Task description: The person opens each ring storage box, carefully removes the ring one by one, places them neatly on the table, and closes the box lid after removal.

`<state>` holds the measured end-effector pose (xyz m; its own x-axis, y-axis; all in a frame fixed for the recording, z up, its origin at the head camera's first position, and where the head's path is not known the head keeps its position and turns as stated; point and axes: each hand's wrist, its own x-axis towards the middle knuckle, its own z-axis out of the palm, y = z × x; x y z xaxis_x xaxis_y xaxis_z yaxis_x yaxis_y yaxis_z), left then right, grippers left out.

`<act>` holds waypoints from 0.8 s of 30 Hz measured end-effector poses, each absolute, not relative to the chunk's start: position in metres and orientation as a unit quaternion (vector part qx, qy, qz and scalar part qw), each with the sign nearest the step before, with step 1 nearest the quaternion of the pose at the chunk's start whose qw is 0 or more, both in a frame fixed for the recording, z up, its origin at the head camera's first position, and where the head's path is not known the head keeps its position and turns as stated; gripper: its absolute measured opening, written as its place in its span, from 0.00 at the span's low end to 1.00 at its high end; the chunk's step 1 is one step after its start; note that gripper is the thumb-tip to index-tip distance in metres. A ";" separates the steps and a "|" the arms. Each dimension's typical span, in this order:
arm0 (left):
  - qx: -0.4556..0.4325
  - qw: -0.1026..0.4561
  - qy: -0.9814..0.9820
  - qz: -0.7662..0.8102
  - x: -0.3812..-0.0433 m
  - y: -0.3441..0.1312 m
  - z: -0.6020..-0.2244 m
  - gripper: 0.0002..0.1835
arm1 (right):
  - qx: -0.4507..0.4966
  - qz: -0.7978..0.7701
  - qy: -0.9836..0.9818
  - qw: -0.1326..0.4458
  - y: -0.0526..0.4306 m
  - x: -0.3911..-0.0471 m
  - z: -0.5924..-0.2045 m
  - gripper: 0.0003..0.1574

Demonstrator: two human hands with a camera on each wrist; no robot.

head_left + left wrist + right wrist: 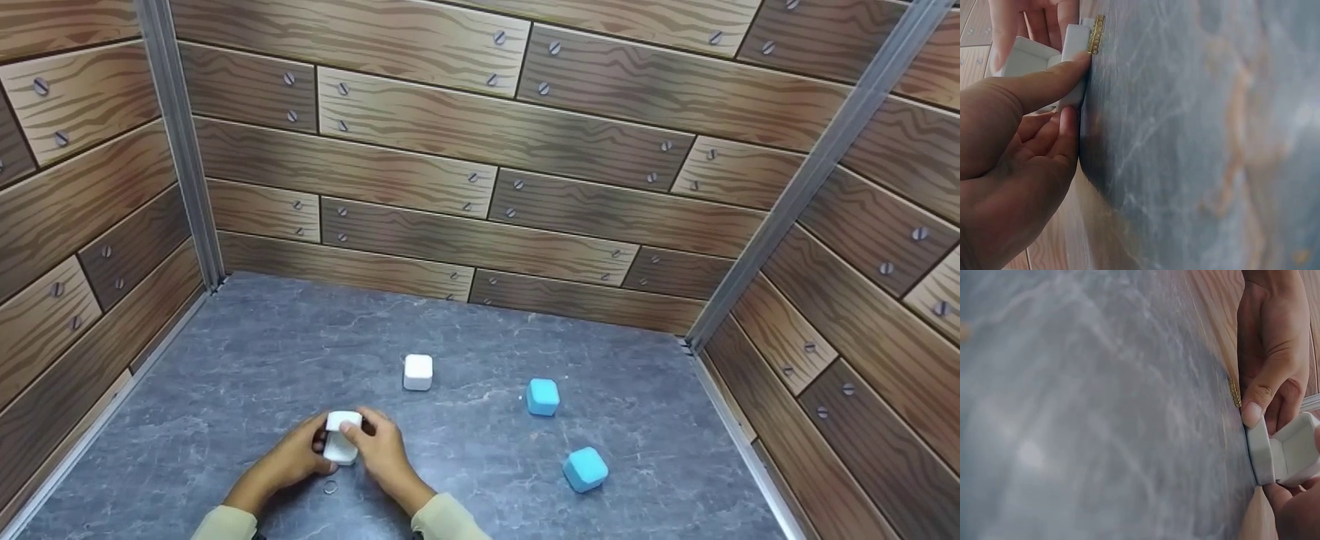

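Observation:
A small white ring box [341,451] with its lid raised stands on the grey surface between both hands. My left hand [291,453] grips the lower part from the left, thumb along its front edge in the left wrist view. From the other side, my right hand [384,448] holds the raised lid, with the thumb at the lid's front. Just in front of the box lies a ring [330,487]; up close it is gold and patterned [1096,35], near the left thumb tip.
Another white box [418,373], shut, sits behind the hands. To the right are two blue boxes [543,397], the nearer one [586,470] turned at an angle. Wood-patterned walls [480,187] with metal corner strips [795,180] enclose the marbled grey surface [465,480].

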<state>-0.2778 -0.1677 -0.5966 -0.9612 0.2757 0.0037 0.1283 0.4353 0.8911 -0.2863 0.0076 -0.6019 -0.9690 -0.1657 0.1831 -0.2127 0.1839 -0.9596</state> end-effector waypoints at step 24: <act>0.139 0.056 0.855 0.496 -0.279 -0.169 -0.597 0.46 | 0.196 0.581 -0.786 -0.075 0.019 -0.288 -0.599 0.41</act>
